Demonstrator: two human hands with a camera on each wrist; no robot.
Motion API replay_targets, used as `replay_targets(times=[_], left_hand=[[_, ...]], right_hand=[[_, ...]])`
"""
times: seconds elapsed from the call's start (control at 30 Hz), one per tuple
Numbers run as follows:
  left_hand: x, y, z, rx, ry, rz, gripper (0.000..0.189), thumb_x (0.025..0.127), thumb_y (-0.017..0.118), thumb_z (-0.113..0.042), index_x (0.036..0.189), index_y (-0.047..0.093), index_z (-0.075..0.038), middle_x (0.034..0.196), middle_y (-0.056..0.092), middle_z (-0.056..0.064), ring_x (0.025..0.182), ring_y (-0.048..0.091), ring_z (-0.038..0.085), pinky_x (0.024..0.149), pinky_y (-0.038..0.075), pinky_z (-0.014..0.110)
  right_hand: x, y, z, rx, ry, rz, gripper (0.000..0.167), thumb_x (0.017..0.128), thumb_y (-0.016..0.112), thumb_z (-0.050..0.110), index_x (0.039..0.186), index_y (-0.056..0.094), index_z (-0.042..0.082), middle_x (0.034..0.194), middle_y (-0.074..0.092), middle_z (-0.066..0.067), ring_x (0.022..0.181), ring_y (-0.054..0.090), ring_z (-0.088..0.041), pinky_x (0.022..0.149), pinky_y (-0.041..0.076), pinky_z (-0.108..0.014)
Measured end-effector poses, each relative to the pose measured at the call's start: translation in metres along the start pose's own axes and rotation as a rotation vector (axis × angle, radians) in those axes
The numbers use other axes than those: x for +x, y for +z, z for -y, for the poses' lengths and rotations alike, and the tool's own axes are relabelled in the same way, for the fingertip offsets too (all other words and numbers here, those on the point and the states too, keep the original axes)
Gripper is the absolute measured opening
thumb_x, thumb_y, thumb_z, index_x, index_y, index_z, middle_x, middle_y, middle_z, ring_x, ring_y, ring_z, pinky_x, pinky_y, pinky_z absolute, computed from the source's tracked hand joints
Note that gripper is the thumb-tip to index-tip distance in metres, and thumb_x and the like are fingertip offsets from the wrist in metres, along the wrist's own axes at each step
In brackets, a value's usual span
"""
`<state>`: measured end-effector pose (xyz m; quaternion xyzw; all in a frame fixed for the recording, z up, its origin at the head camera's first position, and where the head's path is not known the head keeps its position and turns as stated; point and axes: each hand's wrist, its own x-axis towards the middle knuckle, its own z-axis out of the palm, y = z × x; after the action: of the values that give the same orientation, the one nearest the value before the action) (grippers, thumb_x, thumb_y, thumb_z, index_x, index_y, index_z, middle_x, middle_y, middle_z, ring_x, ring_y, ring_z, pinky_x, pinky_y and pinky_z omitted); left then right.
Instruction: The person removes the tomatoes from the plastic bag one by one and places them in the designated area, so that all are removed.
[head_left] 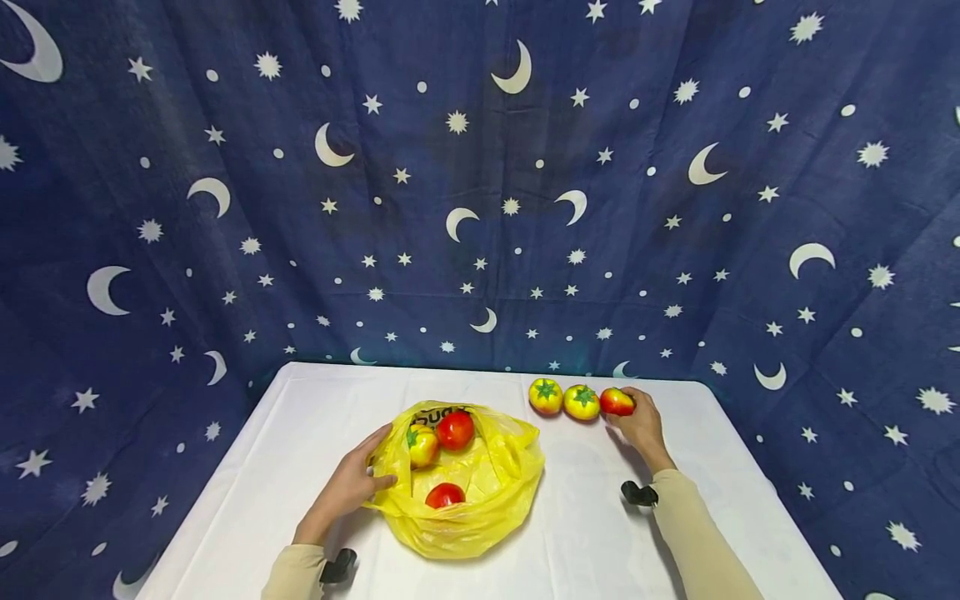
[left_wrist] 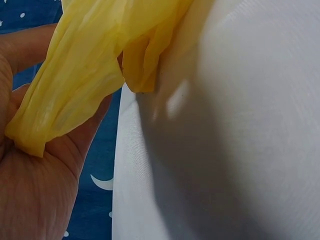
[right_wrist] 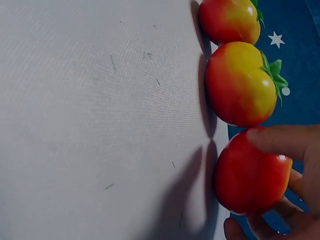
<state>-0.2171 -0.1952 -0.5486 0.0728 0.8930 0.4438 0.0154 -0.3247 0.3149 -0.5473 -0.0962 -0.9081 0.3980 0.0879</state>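
Note:
At the table's right, my right hand (head_left: 639,421) grips a red and yellow tomato (head_left: 617,402), thumb on one side and fingers round the other, as the right wrist view shows. That tomato ends a row with two more, a middle tomato (head_left: 582,402) and a left tomato (head_left: 546,397), both with green star-shaped tops. My left hand (head_left: 352,483) holds the side of an open yellow plastic bag (head_left: 480,533), whose film (left_wrist: 75,85) lies between thumb and fingers. Inside the bag are a yellowish tomato (head_left: 423,446), a red tomato (head_left: 455,430) and another red tomato (head_left: 446,495) near the front.
A white cloth (head_left: 577,533) covers the table. Behind it hangs a dark blue curtain (head_left: 420,317) with moons and stars. Black wrist mounts (head_left: 639,493) sit at both sleeves. Small green bits (right_wrist: 109,186) lie on the cloth near the right hand.

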Motion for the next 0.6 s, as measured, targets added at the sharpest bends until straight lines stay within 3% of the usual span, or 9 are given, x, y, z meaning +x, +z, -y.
replay_targets(times=[0.2, 0.6], left_hand=[[0.0007, -0.0007, 0.0000, -0.006, 0.004, 0.001, 0.088, 0.077, 0.079, -0.007, 0.153, 0.036, -0.016, 0.159, 0.035, 0.010, 0.148, 0.030, 0.037, 0.120, 0.024, 0.059], [0.0005, 0.0001, 0.0015, -0.005, 0.000, -0.006, 0.088, 0.077, 0.078, -0.006, 0.153, 0.036, -0.016, 0.159, 0.035, 0.010, 0.147, 0.031, 0.037, 0.120, 0.024, 0.060]], right_hand=[[-0.0018, -0.0013, -0.0007, -0.014, -0.012, -0.009, 0.053, 0.090, 0.066, 0.020, 0.135, 0.048, -0.001, 0.144, 0.041, -0.028, 0.132, 0.040, -0.044, 0.118, 0.029, -0.056], [-0.0022, -0.0039, 0.0000, 0.003, -0.002, -0.023, 0.056, 0.086, 0.069, 0.009, 0.137, 0.048, 0.000, 0.145, 0.040, -0.028, 0.132, 0.040, -0.046, 0.118, 0.027, -0.059]])
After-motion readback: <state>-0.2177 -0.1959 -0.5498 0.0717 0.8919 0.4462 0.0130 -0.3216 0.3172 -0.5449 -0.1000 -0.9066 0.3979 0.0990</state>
